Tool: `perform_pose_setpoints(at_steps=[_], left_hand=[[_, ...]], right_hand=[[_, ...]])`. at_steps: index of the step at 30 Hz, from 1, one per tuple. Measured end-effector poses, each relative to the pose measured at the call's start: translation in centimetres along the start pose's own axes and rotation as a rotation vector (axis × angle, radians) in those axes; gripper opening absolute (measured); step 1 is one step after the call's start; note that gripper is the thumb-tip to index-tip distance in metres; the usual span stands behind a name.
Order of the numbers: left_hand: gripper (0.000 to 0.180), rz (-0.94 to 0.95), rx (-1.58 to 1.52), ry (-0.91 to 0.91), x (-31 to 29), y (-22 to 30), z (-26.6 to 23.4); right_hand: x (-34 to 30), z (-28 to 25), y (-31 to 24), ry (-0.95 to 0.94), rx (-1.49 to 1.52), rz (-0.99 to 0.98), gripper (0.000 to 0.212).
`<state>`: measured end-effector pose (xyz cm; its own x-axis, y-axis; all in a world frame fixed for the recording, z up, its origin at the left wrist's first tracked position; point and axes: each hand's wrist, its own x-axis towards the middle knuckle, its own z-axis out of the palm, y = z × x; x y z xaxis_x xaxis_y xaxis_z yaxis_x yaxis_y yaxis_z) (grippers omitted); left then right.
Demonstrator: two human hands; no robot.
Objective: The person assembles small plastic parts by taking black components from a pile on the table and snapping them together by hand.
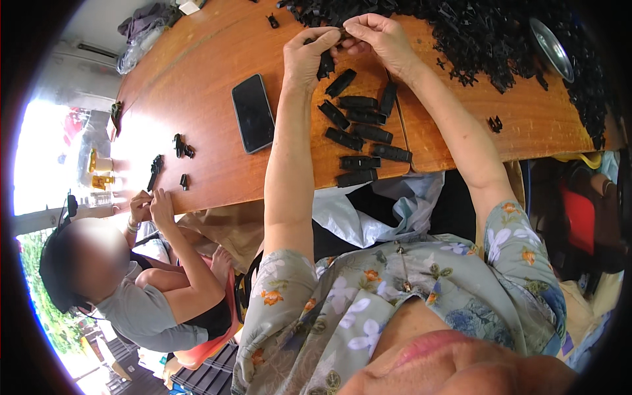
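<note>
Fingers of left hand (309,56) and right hand (378,36) pinch one small, black plastic clip (342,34) between them.

Small black plastic piece (327,64), pinched above wooden table.

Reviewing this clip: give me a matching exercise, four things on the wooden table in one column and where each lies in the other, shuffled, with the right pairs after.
Things
1. black phone
2. finished black clips
3. heap of loose black parts
4. metal bowl

Places
A. far right, set in the black heap
B. flat on the wood, left of the person's left forearm
C. in rows between the two forearms
D. along the far edge, beyond both hands

Pairs: 1-B, 2-C, 3-D, 4-A
</note>
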<state>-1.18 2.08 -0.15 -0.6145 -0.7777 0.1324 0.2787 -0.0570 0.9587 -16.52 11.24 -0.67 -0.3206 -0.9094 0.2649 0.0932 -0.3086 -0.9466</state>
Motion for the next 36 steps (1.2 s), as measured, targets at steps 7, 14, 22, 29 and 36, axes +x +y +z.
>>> perform_pose_setpoints(at_steps=[7, 14, 22, 29, 36], left_hand=[[0.015, 0.097, -0.004, 0.337, 0.8, -0.1, -1.2], [0.014, -0.012, 0.028, 0.315, 0.5, -0.5, -1.2], [0.019, -0.091, 0.078, 0.131, -0.3, 0.2, 0.7], [0.018, -0.120, -0.008, 0.094, -0.4, 0.4, 0.5], [0.025, -0.018, 0.030, -0.015, -0.2, 0.4, 0.2]], right_hand=[[0.9, -0.7, 3.4, -0.023, -1.146, -0.653, 0.023], [0.5, -1.6, 3.1, -0.026, -1.020, -0.447, 0.022], [0.1, -0.8, 1.4, 0.002, -0.762, -0.452, 0.018], [0.1, -0.6, 1.7, 0.008, -0.813, -0.422, 0.016], [0.2, -0.7, 0.8, 0.054, -0.755, -0.421, 0.014]])
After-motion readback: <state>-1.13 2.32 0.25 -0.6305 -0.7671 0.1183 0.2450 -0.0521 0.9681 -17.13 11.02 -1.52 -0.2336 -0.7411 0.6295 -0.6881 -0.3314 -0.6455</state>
